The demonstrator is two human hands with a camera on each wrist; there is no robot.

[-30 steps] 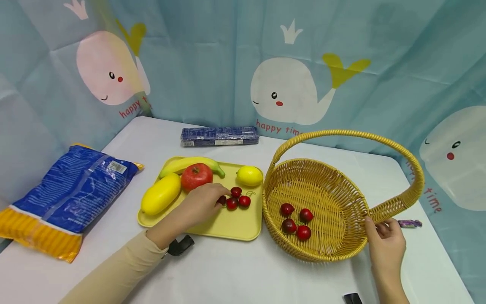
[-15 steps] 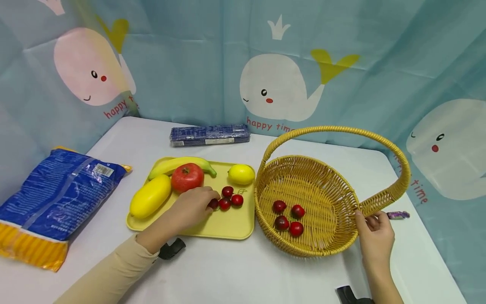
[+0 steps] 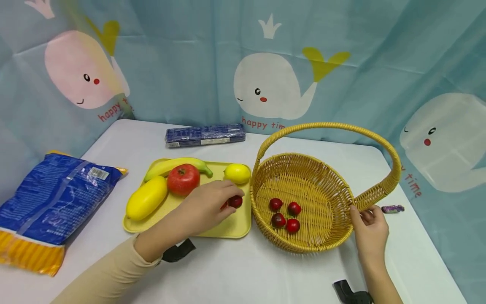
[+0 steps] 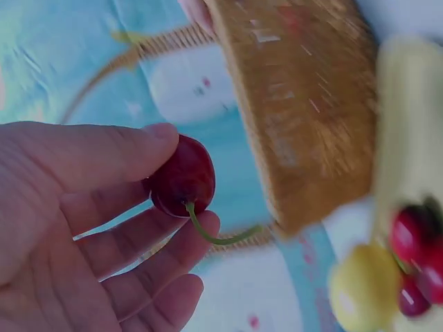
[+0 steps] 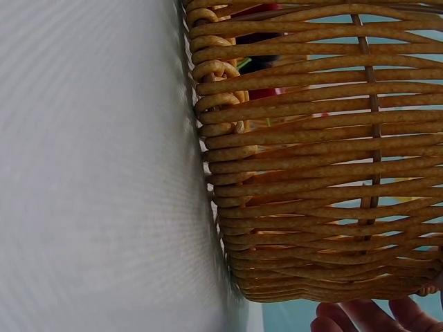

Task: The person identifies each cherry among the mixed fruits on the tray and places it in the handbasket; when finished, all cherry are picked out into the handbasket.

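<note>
Between thumb and fingertips, my left hand [image 3: 210,204] pinches a dark red cherry [image 4: 183,176] whose green stem dangles free. This hand is above the right part of the yellow tray [image 3: 228,230] and hides most of the cherries there. In the left wrist view, several cherries [image 4: 415,235] lie beside a lemon [image 4: 363,287]. My right hand [image 3: 372,234] grips the rim of a woven basket [image 3: 303,249] below the foot of its tall handle, thumb at the rim. Inside the basket, several cherries [image 3: 292,225] sit grouped toward the left.
The tray also bears a banana [image 3: 174,164], a red apple [image 3: 183,179] and a yellow oblong fruit [image 3: 146,198]. A blue and orange bag [image 3: 60,202] lies at the left, a dark blue packet [image 3: 205,135] at the back. A purple wrapped candy [image 3: 392,209] lies right of the basket.
My left hand has taken a cherry from the left of the tray's cluster and moved rightward with it. My right hand keeps hold of the basket rim. The head view has shifted slightly.
</note>
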